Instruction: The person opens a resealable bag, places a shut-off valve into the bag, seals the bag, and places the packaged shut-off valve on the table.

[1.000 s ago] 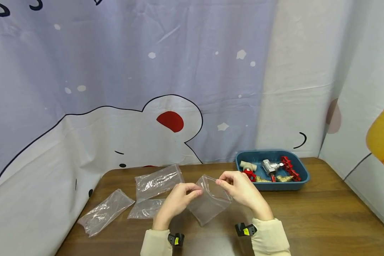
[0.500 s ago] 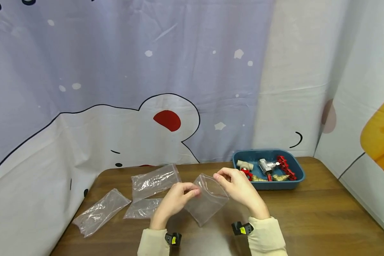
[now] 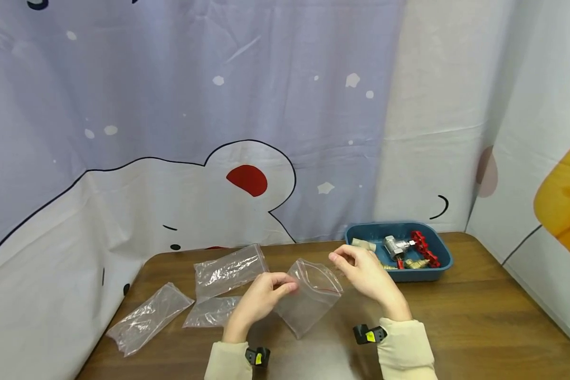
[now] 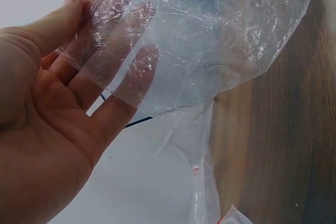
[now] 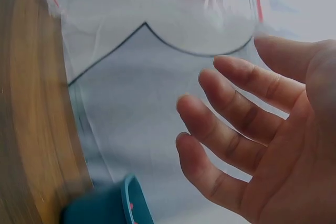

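Note:
A clear zip-lock bag [image 3: 309,303] hangs over the middle of the table, its mouth spread apart and a red line along the seal. My left hand [image 3: 262,298] pinches its left edge between thumb and fingers; in the left wrist view the other fingers of that hand [image 4: 68,93] show through the film. To the right of the bag, my right hand [image 3: 368,274] is apart from it and holds nothing. Its fingers [image 5: 231,114] are loosely bent in the right wrist view. That hand is near the blue tray [image 3: 420,275] and covers part of its left side.
In the tray lie a silver valve [image 3: 396,247], a red handwheel [image 3: 425,248] and brass fittings [image 3: 416,263]. More clear bags [image 3: 149,319] lie on the left of the wooden table [image 3: 494,316], two of them overlapping. A printed curtain [image 3: 332,132] hangs behind.
My right hand has let go of the bag's right edge and moved right, toward the tray. The left hand keeps its pinch, and the bag's mouth stays spread.

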Demonstrator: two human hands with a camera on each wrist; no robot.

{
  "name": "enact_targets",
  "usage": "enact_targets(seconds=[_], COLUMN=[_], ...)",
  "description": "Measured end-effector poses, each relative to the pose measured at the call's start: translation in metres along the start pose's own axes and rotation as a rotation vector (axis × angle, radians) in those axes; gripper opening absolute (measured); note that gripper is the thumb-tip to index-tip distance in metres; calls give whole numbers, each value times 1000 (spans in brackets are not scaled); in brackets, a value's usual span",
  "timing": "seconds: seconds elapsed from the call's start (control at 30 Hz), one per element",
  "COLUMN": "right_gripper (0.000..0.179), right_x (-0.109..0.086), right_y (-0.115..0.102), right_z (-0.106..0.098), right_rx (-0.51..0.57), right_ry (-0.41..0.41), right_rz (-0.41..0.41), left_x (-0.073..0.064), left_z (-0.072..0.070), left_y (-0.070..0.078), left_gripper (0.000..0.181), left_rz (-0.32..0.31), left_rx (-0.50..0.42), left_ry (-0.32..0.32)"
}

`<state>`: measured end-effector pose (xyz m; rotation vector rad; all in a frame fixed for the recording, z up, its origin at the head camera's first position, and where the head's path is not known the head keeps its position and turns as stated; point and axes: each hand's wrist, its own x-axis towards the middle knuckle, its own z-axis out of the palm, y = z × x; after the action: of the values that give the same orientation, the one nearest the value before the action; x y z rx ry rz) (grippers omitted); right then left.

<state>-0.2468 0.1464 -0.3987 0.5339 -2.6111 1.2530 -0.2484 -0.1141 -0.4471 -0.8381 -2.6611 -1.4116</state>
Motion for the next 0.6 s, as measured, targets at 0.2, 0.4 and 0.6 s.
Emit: enact_targets(seconds=[0.2, 0.4, 0.6], right_gripper=[17, 23, 30], right_x=[6, 14, 19], right_y=[19, 42, 64], right_z=[-21, -47, -64], right_rx=[-33, -69, -137], right_ry=[-21, -118, -186], right_rz=[33, 72, 130], left_x=[0, 1, 2], left_z=[4, 6, 7], left_y=[0, 0, -1], left_gripper=[16, 16, 16], left_rz=[14, 22, 19], left_rx=[-3, 13, 20], left_ry=[-8, 1, -13])
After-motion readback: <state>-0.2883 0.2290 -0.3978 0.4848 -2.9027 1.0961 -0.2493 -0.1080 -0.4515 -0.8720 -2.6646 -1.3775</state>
